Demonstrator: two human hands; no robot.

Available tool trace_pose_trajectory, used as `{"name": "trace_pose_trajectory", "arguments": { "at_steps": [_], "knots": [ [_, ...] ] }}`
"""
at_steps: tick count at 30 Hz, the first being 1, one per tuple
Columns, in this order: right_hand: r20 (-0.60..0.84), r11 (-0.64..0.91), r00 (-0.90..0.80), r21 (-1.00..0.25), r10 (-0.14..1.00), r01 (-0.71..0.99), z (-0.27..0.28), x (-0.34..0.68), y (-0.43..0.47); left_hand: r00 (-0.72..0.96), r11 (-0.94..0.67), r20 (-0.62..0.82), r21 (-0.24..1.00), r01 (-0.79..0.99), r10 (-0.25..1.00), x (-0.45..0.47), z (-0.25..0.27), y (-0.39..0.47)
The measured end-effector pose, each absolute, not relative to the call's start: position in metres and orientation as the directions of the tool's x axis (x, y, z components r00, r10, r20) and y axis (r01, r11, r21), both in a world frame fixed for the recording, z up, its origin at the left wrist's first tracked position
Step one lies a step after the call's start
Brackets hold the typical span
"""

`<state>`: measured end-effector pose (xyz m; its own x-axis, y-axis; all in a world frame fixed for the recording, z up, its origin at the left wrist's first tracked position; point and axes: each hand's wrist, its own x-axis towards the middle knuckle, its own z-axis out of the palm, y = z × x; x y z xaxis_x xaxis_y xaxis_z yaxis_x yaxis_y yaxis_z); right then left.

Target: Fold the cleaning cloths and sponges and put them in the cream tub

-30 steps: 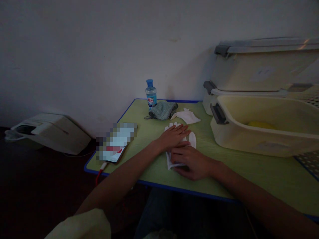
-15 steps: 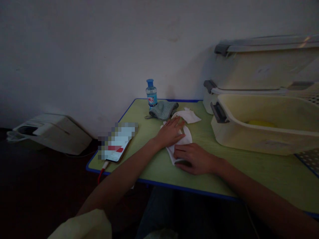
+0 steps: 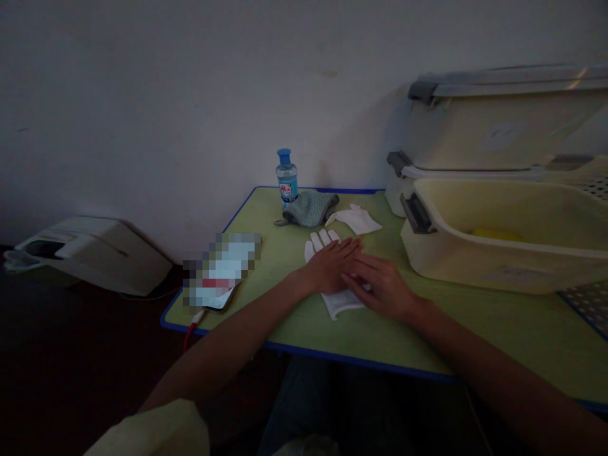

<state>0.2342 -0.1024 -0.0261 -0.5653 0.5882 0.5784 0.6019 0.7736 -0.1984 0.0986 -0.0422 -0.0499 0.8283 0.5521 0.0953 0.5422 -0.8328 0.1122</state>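
A white glove (image 3: 338,306) lies on the green tabletop with its fingers pointing away from me and its cuff towards me. My left hand (image 3: 330,265) rests flat across the glove's middle, fingers stretched to the right and covering part of it. My right hand (image 3: 382,288) meets it from the right side, its fingers extended against the left fingertips and its thumb over the glove. Part of the glove beneath both hands is hidden. Just beyond lies a second white fabric piece (image 3: 360,221), resembling a folded glove, beside a grey-blue textured cloth (image 3: 311,209).
A blue-capped bottle (image 3: 287,182) stands at the table's back edge. On the left lies a phone (image 3: 225,272) with a red cable. Cream storage bins (image 3: 475,269) occupy the right side, one holding something yellow. A white bin (image 3: 99,253) is tipped on its side beyond the table.
My left hand has slid right and slightly nearer, uncovering the glove's fingers. My right hand has moved up from the cuff to meet the left fingers. The glove now lies flatter.
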Motion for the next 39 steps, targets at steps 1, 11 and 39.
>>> {"name": "trace_pose_trajectory", "arguments": {
  "at_steps": [1, 11, 39],
  "knots": [
    [0.59, 0.726, -0.485, -0.275, 0.645, 0.63, -0.026, 0.236, -0.099, 0.823, -0.83, 0.114, 0.128, 0.543, 0.556, 0.099, -0.049, -0.043],
    [0.443, 0.373, -0.131, -0.52, 0.887, 0.768, -0.041, 0.258, -0.038, 0.826, -0.835, 0.126, 0.099, 0.541, 0.55, 0.101, -0.045, -0.046],
    [0.642, 0.393, 0.03, -0.505, 0.766, 0.768, -0.022, 0.247, -0.046, 0.426, -0.272, 0.312, 0.95, -0.153, 0.849, 0.11, -0.059, -0.022]
  ]
}}
